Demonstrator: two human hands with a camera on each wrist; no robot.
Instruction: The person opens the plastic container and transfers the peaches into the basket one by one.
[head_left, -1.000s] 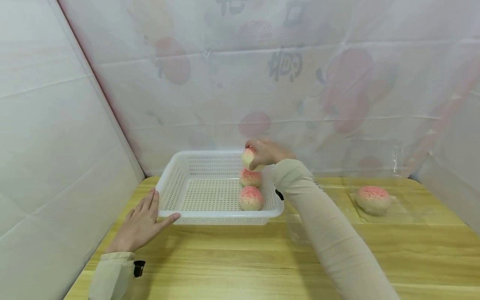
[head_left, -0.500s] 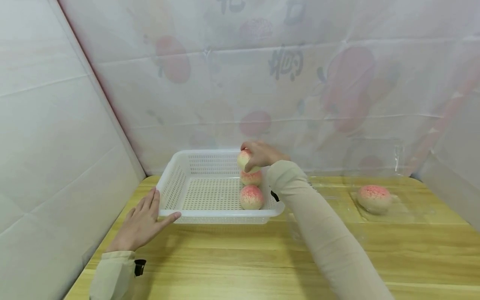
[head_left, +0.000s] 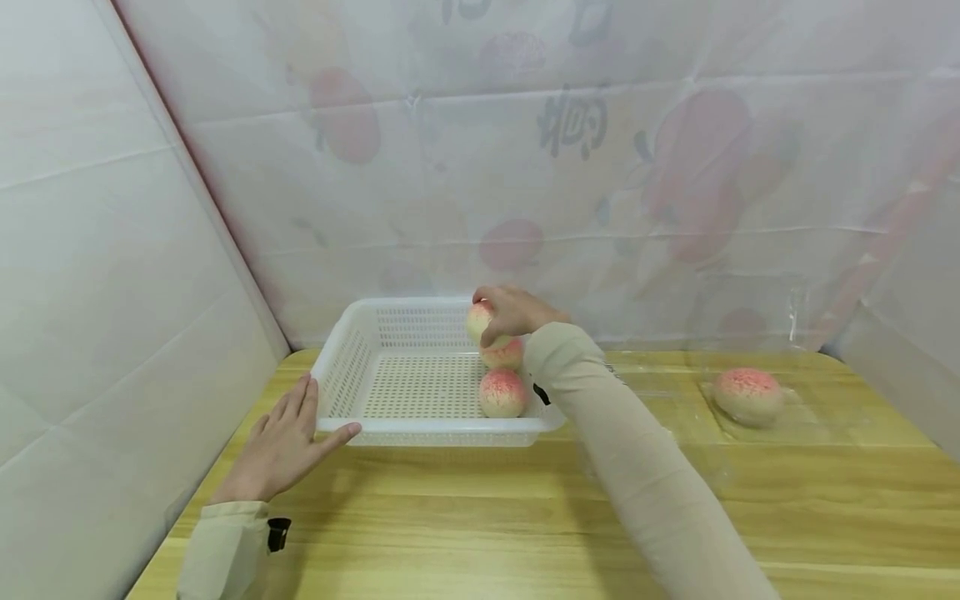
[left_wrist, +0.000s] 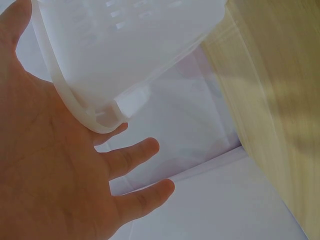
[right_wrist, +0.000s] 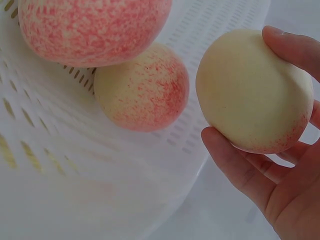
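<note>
Sitting on the counter [head_left: 465,517], the white perforated basket [head_left: 360,375] is the biggest item, long axis running left-right across the head view, near long rim facing the person.

Left hand [head_left: 281,446] lies flat on the counter at the basket's near-left corner, fingers straight, thumb tip at the rim; left wrist view shows the palm spread just under that corner lip [left_wrist: 107,117]. Grip there is released, holding nothing.

Right hand [head_left: 513,312] is over the far-right part of the basket, fingers and thumb curled round a peach [head_left: 480,321]. Right wrist view: the held peach [right_wrist: 255,92] sits between thumb and fingertips [right_wrist: 292,45], pale cream side toward the camera, pink blush at its lower edge. Roughly round, so no real long axis; can't tell which way the stem end points.

Key relation: two more peaches line up near-to-far along the basket's right wall, the middle peach [head_left: 502,354] and the near peach [head_left: 501,393]. The held one lies just beyond and above the middle one, near the far wall; whether they touch I can't tell. Right hand is clearly the nearer one to that row.

Well apart to the right, a fourth peach [head_left: 746,396] rests in a clear plastic tray [head_left: 817,429] on the counter.
</note>
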